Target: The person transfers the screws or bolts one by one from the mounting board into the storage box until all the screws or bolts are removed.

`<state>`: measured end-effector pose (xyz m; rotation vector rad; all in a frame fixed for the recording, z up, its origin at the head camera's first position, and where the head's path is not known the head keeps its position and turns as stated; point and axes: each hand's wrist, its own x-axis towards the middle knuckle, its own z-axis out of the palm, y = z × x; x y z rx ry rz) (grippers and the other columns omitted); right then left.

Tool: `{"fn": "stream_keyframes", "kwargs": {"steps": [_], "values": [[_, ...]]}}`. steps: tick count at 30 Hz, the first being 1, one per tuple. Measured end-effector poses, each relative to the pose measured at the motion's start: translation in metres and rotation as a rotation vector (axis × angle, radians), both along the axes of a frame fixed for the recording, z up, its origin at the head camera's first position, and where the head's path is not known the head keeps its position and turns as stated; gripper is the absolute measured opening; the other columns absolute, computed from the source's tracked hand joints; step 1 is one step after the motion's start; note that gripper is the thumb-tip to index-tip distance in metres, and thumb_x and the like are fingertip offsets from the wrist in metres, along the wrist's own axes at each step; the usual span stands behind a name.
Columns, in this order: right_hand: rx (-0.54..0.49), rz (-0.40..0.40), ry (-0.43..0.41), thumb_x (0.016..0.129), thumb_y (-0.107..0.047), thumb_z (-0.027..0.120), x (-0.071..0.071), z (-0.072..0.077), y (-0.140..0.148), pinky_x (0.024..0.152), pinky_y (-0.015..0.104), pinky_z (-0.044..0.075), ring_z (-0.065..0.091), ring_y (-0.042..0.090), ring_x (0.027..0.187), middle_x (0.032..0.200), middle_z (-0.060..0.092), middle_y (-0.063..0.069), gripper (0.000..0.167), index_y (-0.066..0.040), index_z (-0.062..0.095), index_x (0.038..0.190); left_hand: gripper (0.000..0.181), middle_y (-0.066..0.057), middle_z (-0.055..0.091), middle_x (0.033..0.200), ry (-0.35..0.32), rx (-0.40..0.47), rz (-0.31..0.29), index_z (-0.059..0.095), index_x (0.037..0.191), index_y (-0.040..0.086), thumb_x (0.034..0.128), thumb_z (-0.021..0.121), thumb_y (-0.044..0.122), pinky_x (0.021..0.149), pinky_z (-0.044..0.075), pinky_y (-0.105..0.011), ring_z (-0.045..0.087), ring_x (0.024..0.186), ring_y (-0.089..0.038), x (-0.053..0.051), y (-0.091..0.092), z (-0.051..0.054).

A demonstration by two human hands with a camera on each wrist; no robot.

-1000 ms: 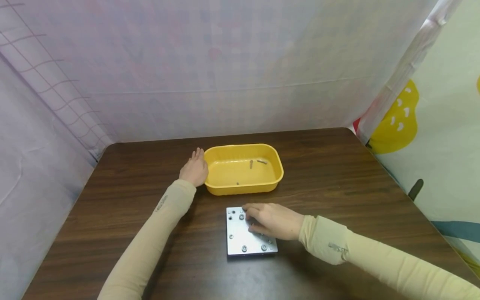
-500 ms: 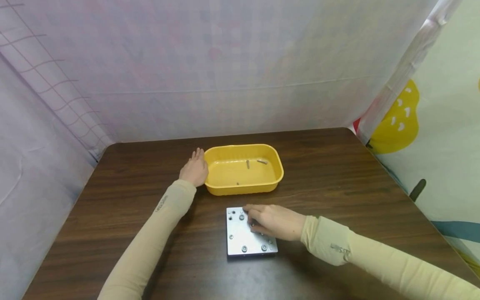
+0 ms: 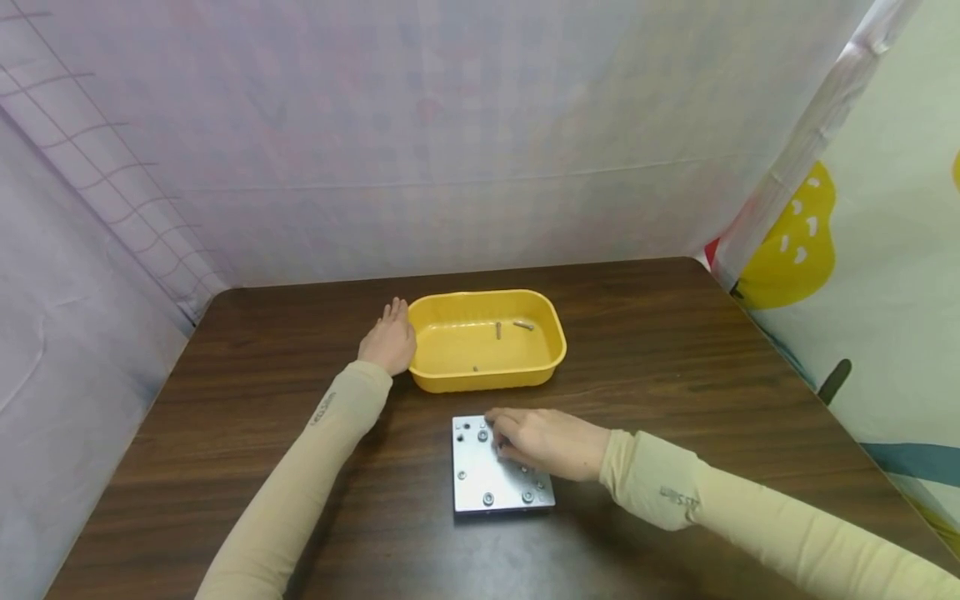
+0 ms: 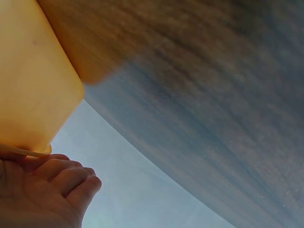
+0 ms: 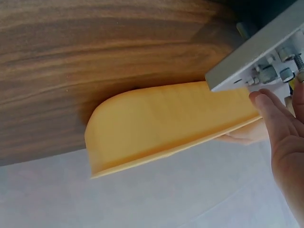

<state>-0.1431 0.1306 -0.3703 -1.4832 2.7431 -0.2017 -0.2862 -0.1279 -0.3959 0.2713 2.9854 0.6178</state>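
A square silver metal plate (image 3: 480, 483), with several holes and socket-head screws, lies flat on the table. Over its upper right part is my right hand (image 3: 555, 442), with thumb and fingers drawn together. In the right wrist view, fingertips pinch a small threaded screw (image 5: 298, 61) at the plate's surface, partly cut off by the frame edge. Beyond the plate stands a yellow tray (image 3: 487, 381). My left hand (image 3: 387, 337) rests against its left end, fingers extended along the rim. The left wrist view shows that hand's palm (image 4: 33, 194) beside the rim.
Inside the tray lie two loose screws (image 3: 523, 325) and a tiny metal piece (image 3: 475, 368). The dark wood table (image 3: 675, 375) meets hanging cloth (image 3: 465, 167) at its back edge. A dark rounded object (image 3: 834, 381) shows past the right edge.
My right fingers shift slightly over the plate while the wrist stays nearly in place. One loose screw in the tray rolls a little left, then slightly back. My left hand keeps still.
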Motion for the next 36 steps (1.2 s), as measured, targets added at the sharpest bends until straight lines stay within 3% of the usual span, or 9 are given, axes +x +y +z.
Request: {"fn": "stream_keyframes", "kwargs": {"steps": [7,12,17,19,22,27,36], "values": [[-0.039,0.023,0.033,0.095,-0.016,0.066,-0.003,0.005,0.002,0.094,0.033,0.058,0.067,0.027,0.111,0.128,0.064,0.02,0.024,0.0,0.064,0.113,0.056,-0.019,0.009,0.165,-0.01,-0.006,-0.003,0.012,0.157,-0.002,0.1064,0.017,0.022,0.126,0.015,-0.045,0.012,0.152,-0.034,-0.001,0.0,0.0],[-0.037,-0.029,-0.003,0.096,-0.018,0.064,-0.005,0.013,0.002,0.096,0.034,0.057,0.067,0.025,0.111,0.126,0.066,0.018,0.039,0.006,0.058,0.127,0.056,-0.018,0.01,0.165,-0.009,0.004,0.001,0.013,0.157,-0.001,0.1068,0.017,0.023,0.126,0.015,-0.045,0.012,0.153,-0.033,0.0,0.0,0.0],[-0.076,-0.044,0.006,0.095,-0.016,0.066,-0.011,0.021,0.002,0.088,0.029,0.06,0.07,0.02,0.1,0.116,0.069,0.013,0.023,-0.002,0.063,0.114,0.056,-0.019,0.011,0.165,-0.001,0.007,0.003,0.014,0.157,-0.001,0.1068,0.018,0.023,0.126,0.016,-0.044,0.013,0.153,-0.033,0.0,0.001,0.0],[-0.096,-0.046,0.024,0.094,-0.014,0.067,-0.015,0.024,0.003,0.083,0.027,0.06,0.069,0.017,0.093,0.108,0.069,0.009,0.016,-0.005,0.063,0.106,0.056,-0.019,0.011,0.165,-0.003,0.005,0.003,0.014,0.157,-0.001,0.1068,0.018,0.023,0.126,0.016,-0.045,0.013,0.153,-0.033,0.0,0.001,0.001],[-0.116,-0.063,0.031,0.094,-0.014,0.068,-0.021,0.03,0.004,0.077,0.024,0.06,0.067,0.013,0.086,0.096,0.067,0.003,0.021,-0.003,0.06,0.11,0.056,-0.018,0.009,0.165,-0.01,0.004,0.002,0.013,0.157,-0.001,0.1067,0.017,0.023,0.126,0.015,-0.044,0.012,0.153,-0.033,0.0,0.0,0.001],[-0.101,-0.136,0.014,0.096,-0.016,0.066,-0.034,0.042,0.006,0.081,0.026,0.06,0.069,0.015,0.089,0.105,0.068,0.006,0.036,0.003,0.056,0.125,0.056,-0.018,0.01,0.165,-0.009,0.003,0.005,0.013,0.157,-0.001,0.1067,0.018,0.023,0.126,0.016,-0.044,0.013,0.153,-0.033,0.0,0.0,0.001],[-0.076,-0.176,0.047,0.094,-0.015,0.068,-0.057,0.057,0.008,0.08,0.027,0.06,0.066,0.015,0.085,0.102,0.066,0.005,0.025,-0.003,0.058,0.113,0.056,-0.019,0.01,0.165,-0.006,0.006,-0.003,0.013,0.157,-0.001,0.1065,0.019,0.023,0.126,0.016,-0.045,0.012,0.153,-0.033,-0.001,0.0,0.001]]}}
